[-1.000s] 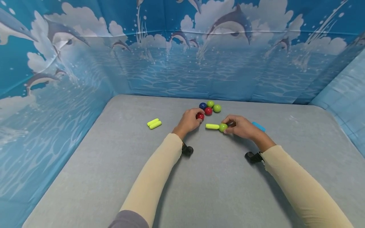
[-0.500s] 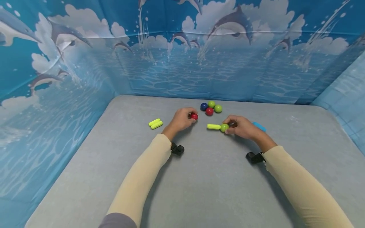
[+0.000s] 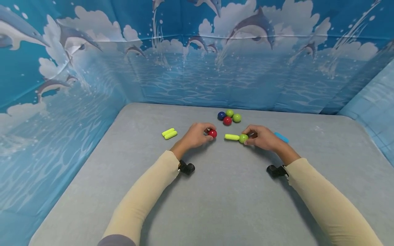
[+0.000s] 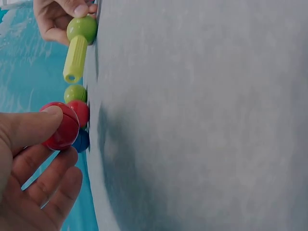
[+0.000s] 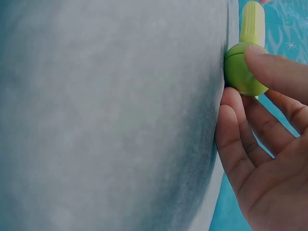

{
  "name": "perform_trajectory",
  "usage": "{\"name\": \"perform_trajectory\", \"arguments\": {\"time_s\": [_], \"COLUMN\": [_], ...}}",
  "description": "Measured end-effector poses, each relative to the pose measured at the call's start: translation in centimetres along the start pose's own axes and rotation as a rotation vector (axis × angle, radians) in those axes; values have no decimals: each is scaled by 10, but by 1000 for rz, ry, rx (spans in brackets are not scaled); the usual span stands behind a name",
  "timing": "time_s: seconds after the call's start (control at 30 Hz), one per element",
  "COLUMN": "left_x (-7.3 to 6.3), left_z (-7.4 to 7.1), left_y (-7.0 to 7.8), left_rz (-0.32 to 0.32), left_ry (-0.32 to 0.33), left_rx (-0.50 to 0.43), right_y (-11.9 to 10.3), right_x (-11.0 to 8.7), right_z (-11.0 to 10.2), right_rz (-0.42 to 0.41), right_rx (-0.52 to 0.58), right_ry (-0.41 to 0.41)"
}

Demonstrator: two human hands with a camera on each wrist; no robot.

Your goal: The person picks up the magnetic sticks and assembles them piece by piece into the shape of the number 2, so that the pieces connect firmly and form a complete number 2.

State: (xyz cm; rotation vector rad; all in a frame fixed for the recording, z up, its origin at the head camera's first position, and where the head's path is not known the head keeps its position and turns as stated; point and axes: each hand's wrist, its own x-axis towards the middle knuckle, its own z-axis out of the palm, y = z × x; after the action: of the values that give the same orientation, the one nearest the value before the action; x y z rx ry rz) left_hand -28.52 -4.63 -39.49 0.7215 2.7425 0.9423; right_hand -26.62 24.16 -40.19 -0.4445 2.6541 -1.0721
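Note:
My left hand (image 3: 197, 135) pinches a red ball (image 4: 62, 126) between thumb and fingers, a little left of the yellow stick. My right hand (image 3: 261, 137) holds a green ball (image 5: 243, 71) with its thumb and fingers, low at the table surface. Joined to that green ball is a yellow ribbed stick (image 3: 232, 137), which points left toward the red ball. In the left wrist view, the stick's near end (image 4: 72, 77) shows a small hole. A gap lies between the red ball and this end.
Behind the hands, a blue ball (image 3: 221, 115), a second red ball (image 3: 227, 121) and two green balls (image 3: 236, 118) sit clustered. Two yellow sticks (image 3: 169, 133) lie at the left. A light blue piece (image 3: 281, 137) lies beyond the right wrist. A dolphin-printed curtain (image 3: 191, 75) borders the grey table (image 3: 227, 198).
The left hand has drawn the red ball away from the ball cluster, first left, then nearer and slightly right. The right hand keeps its hold on the green ball with little movement.

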Motion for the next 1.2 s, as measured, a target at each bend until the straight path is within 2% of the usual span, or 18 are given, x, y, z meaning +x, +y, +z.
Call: {"name": "perform_trajectory", "arguments": {"time_s": [0.2,0.47,0.77,1.2], "left_x": [0,1,7,11], "left_z": [6,11,18,27], "left_y": [4,4,8,10], "left_rz": [29,2,9,-2], "left_ry": [-2,7,33,10], "left_rx": [7,-8,-22,-49], "right_y": [-1,2,-1,-2], "right_x": [0,1,-1,0], "right_z": [0,1,-1,-1], "right_rz": [16,17,-12,4], "right_rx": [-3,-15,-7,-13], "right_ry": [-3,-4,-5,-23]}}
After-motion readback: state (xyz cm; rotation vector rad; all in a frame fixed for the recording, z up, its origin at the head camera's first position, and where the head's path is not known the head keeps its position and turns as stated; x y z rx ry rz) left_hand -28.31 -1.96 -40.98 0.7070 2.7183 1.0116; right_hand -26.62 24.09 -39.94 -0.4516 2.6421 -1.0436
